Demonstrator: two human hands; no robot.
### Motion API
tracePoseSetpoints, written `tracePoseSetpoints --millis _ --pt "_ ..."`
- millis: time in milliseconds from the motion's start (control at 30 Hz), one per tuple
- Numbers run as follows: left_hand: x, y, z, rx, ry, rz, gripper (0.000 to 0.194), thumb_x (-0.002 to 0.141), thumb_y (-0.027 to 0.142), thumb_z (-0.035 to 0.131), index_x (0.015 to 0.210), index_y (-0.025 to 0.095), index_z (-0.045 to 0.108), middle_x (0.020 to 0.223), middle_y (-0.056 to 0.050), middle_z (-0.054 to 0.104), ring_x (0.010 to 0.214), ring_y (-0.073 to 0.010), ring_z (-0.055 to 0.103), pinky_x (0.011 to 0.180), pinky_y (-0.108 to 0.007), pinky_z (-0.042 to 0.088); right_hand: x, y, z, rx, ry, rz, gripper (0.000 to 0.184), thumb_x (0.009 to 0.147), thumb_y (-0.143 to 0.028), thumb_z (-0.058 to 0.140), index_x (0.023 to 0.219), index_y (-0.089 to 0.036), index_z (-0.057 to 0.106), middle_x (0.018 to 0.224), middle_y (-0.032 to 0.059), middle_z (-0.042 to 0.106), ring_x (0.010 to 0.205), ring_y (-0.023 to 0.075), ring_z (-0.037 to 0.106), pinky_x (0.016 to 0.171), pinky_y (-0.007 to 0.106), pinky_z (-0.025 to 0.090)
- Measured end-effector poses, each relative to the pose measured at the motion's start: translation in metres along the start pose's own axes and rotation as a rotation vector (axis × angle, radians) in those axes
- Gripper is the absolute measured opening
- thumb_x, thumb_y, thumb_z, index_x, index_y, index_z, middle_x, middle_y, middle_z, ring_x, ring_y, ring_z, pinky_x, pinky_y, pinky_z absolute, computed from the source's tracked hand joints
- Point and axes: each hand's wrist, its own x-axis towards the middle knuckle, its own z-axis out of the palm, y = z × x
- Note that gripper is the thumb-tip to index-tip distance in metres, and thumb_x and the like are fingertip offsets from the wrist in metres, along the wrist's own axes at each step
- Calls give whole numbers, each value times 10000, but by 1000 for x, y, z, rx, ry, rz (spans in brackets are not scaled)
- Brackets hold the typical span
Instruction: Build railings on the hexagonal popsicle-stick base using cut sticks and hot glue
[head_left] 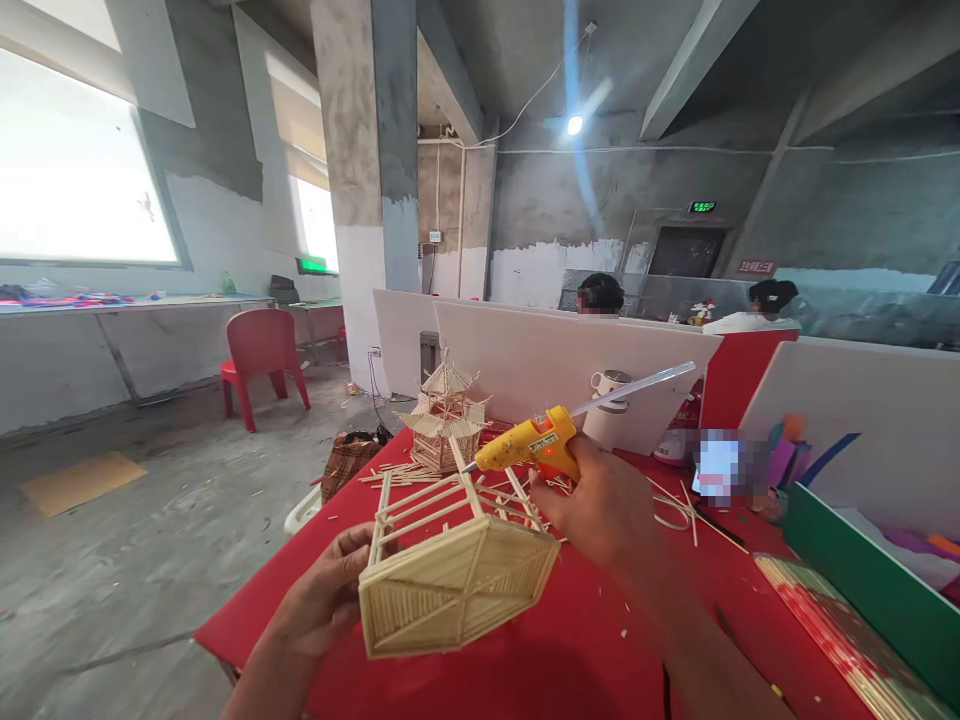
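My left hand (330,585) grips the left side of a wooden stick frame (457,590), which is tilted so its six-sided slatted base faces me. Thin posts and rails rise from that base on the far side. My right hand (607,495) is wrapped round the handle of a yellow hot glue gun (529,445), with a clear glue stick (637,388) poking out of its back. The gun's nozzle points left, at the upper part of a post; whether it touches is hard to tell. Behind the frame stands a small pagoda model (446,420) made of sticks.
Loose sticks (401,474) lie around the pagoda on the red table (337,655). A white mug (611,385), a lit phone (718,468), a green box wall (870,560) and a stick bundle (847,635) are to the right. White partitions (525,350) stand behind; two people sit beyond.
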Motion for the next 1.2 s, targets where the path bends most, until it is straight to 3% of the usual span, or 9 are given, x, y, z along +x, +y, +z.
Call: tracePoseSetpoints --millis 100,333,533,733,967,1200 --pt "-4 1 4 -31 19 9 406 423 257 962 733 135 729 657 -53 714 552 -140 657 538 -225 556 -2 -3 -2 -9 2 -4 241 770 -395 613 934 -219 625 716 20 701 623 201 635 542 267 297" --pt "-8 3 9 -31 18 -1 411 415 240 960 736 128 729 664 -53 718 553 -139 659 517 -205 550 -4 0 2 10 29 -29 247 772 -406 603 944 -230 626 724 9 702 619 200 640 552 276 310" --pt "-5 -2 -1 -2 12 16 327 533 210 897 786 129 705 616 -39 661 485 -129 614 396 -175 472 -5 0 1 23 32 -38 222 769 -407 603 910 -235 619 746 0 709 637 204 653 545 278 295" --pt "-6 -3 -1 -6 27 13 318 546 201 888 790 145 692 673 -38 675 526 -131 631 384 -160 455 -8 1 0 28 48 -49 223 775 -411 602 906 -232 619 728 5 701 629 209 647 540 274 289" --pt "-6 -4 -1 -10 -31 -31 353 520 261 913 768 129 700 593 -6 620 363 -44 465 253 -102 246 -9 -3 -2 30 33 -57 238 773 -405 597 925 -229 644 615 -5 647 542 190 602 528 269 304" --pt "-4 -9 -8 -11 -21 -19 310 575 251 875 803 137 699 615 -12 624 399 -67 501 276 -120 302 -11 -1 -1 34 71 -62 219 776 -409 598 908 -239 639 601 -20 638 511 179 573 528 273 300"
